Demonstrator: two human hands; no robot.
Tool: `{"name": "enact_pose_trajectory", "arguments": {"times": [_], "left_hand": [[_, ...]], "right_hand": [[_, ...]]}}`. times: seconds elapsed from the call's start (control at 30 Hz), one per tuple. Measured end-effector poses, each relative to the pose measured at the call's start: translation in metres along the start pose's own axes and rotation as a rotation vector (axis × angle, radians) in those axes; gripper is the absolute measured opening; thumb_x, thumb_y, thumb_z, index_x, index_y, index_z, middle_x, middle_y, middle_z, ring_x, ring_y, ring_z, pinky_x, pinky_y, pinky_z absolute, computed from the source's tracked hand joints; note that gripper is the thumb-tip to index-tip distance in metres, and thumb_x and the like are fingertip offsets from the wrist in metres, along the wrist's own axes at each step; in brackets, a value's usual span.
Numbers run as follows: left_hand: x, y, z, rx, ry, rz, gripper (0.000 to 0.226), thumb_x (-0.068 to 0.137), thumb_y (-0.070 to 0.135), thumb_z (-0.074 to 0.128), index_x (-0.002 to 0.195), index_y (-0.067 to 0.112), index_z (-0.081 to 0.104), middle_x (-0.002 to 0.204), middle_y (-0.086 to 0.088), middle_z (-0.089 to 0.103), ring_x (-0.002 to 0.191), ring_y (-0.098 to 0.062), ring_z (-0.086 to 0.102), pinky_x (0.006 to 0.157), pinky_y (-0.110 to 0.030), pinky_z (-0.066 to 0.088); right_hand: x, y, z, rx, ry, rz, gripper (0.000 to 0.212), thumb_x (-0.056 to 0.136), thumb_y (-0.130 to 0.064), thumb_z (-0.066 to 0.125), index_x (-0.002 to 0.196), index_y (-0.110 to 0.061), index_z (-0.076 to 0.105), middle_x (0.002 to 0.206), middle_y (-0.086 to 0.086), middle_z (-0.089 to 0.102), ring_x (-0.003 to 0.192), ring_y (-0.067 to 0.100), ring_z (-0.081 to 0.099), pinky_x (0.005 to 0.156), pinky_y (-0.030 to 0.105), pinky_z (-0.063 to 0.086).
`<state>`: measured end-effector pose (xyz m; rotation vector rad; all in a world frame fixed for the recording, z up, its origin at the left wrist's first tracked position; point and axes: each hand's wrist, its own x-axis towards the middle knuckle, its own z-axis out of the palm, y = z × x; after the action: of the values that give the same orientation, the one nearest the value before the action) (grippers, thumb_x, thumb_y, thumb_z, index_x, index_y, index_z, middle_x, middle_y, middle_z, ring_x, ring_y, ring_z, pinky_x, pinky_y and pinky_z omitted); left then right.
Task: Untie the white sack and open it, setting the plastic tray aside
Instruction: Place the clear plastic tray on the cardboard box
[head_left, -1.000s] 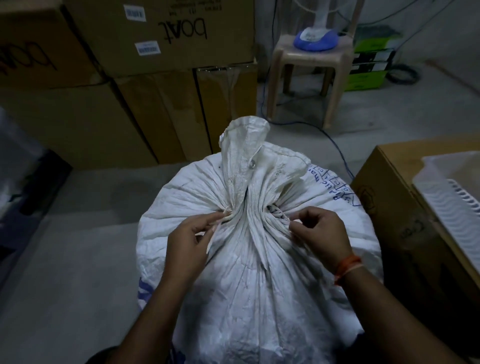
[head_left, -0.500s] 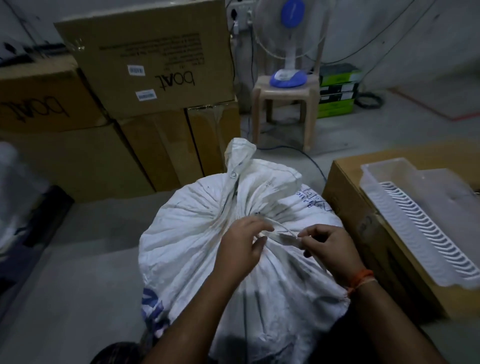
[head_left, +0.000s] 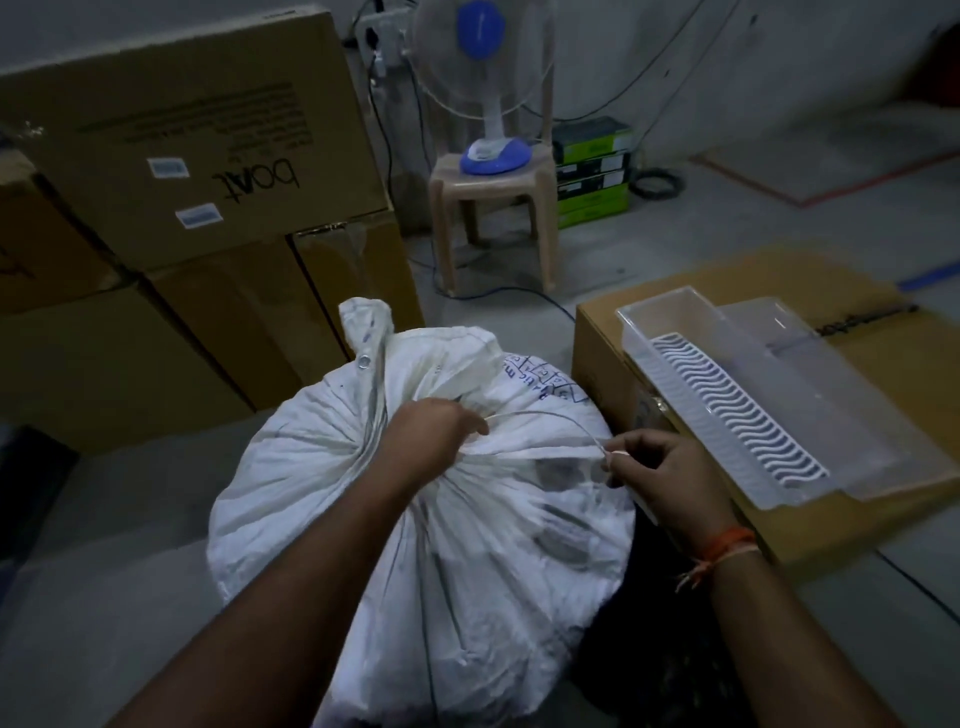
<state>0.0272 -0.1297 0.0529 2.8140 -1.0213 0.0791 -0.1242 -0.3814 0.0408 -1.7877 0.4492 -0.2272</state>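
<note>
A full white woven sack (head_left: 322, 488) stands on the floor in front of me, its gathered neck (head_left: 366, 332) leaning away to the far left. My left hand (head_left: 428, 434) is closed over the bunched neck at the tie. My right hand (head_left: 662, 480) pinches the end of a thin white string (head_left: 550, 415), which arcs from the neck out to the right. A clear plastic tray (head_left: 748, 395) with a white ribbed insert lies on a cardboard box (head_left: 605, 364) just right of the sack.
Stacked brown cartons (head_left: 197, 171) stand close behind and left of the sack. A plastic stool (head_left: 491, 208) with a table fan (head_left: 483, 78) on it is at the back, with green boxes (head_left: 592, 176) beside it and cables on the grey floor.
My left hand moved from the left side of the neck across onto the tie. My right hand drew the string out to the right. The camera tilted up, showing more of the tray.
</note>
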Motion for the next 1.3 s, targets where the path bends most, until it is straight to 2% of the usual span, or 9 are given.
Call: {"name": "enact_pose_trajectory", "arguments": {"times": [0.1,0.17,0.3,0.43,0.53,0.63,0.83,1.1,1.3], "left_hand": [[0.007,-0.002,-0.008,-0.138,-0.02,0.011,0.038,0.098,0.007,0.063,0.119,0.032,0.082,0.115,-0.001,0.084,0.102,-0.024,0.078,0.086,-0.031,0.059],[0.011,-0.002,-0.013,-0.197,-0.037,0.05,0.04,0.096,0.002,0.065,0.121,0.026,0.082,0.116,-0.003,0.084,0.102,-0.023,0.078,0.084,-0.024,0.055],[0.013,0.002,-0.025,-0.21,-0.028,0.183,0.03,0.093,0.006,0.076,0.117,0.021,0.084,0.108,-0.002,0.084,0.092,-0.021,0.078,0.076,-0.004,0.04],[0.014,0.011,-0.044,-0.248,0.039,0.307,0.019,0.09,0.014,0.081,0.108,0.019,0.086,0.102,0.0,0.085,0.089,-0.019,0.08,0.079,-0.013,0.049],[0.021,0.026,-0.054,-0.281,0.082,0.354,0.018,0.09,0.025,0.076,0.104,0.021,0.087,0.101,0.001,0.085,0.089,-0.02,0.08,0.082,-0.033,0.062],[0.035,0.048,-0.059,-0.303,0.111,0.377,0.021,0.091,0.032,0.072,0.103,0.023,0.087,0.1,0.001,0.084,0.089,-0.021,0.079,0.079,-0.039,0.063],[0.079,0.107,-0.062,-0.318,0.159,0.424,0.017,0.089,0.025,0.077,0.102,0.022,0.087,0.097,-0.002,0.083,0.086,-0.025,0.077,0.075,-0.039,0.06],[0.139,0.167,-0.04,-0.24,0.177,0.372,0.02,0.091,0.031,0.073,0.102,0.023,0.088,0.097,-0.003,0.084,0.091,-0.028,0.074,0.081,-0.039,0.058],[0.168,0.185,-0.022,-0.126,0.123,0.313,0.015,0.09,0.035,0.079,0.102,0.031,0.087,0.098,0.003,0.08,0.106,-0.022,0.066,0.093,-0.033,0.04]], "right_hand": [[0.0,-0.002,0.001,-0.109,0.021,-0.015,0.015,0.084,-0.009,0.083,0.086,-0.023,0.078,0.076,0.007,0.08,0.072,0.024,0.078,0.067,0.041,0.064],[-0.002,-0.007,0.004,-0.165,0.02,-0.034,0.015,0.082,-0.011,0.083,0.086,-0.023,0.077,0.073,0.011,0.079,0.069,0.035,0.077,0.064,0.04,0.062],[-0.002,-0.018,0.005,-0.221,0.079,-0.055,0.012,0.079,-0.012,0.082,0.084,-0.022,0.077,0.07,-0.008,0.074,0.058,0.004,0.07,0.058,0.017,0.05],[-0.013,-0.037,-0.002,-0.31,0.16,-0.112,0.012,0.078,-0.014,0.082,0.089,-0.018,0.08,0.071,-0.013,0.07,0.062,-0.007,0.061,0.057,-0.001,0.041],[-0.024,-0.047,-0.013,-0.425,0.22,-0.156,0.015,0.076,-0.023,0.081,0.091,-0.023,0.082,0.08,-0.007,0.077,0.067,0.0,0.064,0.068,0.014,0.045],[-0.03,-0.054,-0.033,-0.454,0.285,-0.194,0.013,0.075,-0.021,0.08,0.087,-0.021,0.081,0.078,-0.004,0.077,0.071,0.011,0.069,0.071,0.023,0.048],[-0.016,-0.075,-0.084,-0.497,0.336,-0.169,0.01,0.081,-0.02,0.079,0.091,-0.018,0.081,0.077,-0.004,0.073,0.069,0.011,0.068,0.075,0.023,0.051],[0.027,-0.058,-0.127,-0.679,0.277,0.029,0.021,0.082,-0.029,0.079,0.1,-0.018,0.081,0.098,0.002,0.081,0.096,0.021,0.073,0.09,0.038,0.06],[0.045,-0.051,-0.128,-0.884,0.301,0.087,0.021,0.08,-0.04,0.081,0.094,-0.025,0.08,0.124,0.004,0.063,0.128,0.032,0.043,0.106,0.043,0.041]]}}
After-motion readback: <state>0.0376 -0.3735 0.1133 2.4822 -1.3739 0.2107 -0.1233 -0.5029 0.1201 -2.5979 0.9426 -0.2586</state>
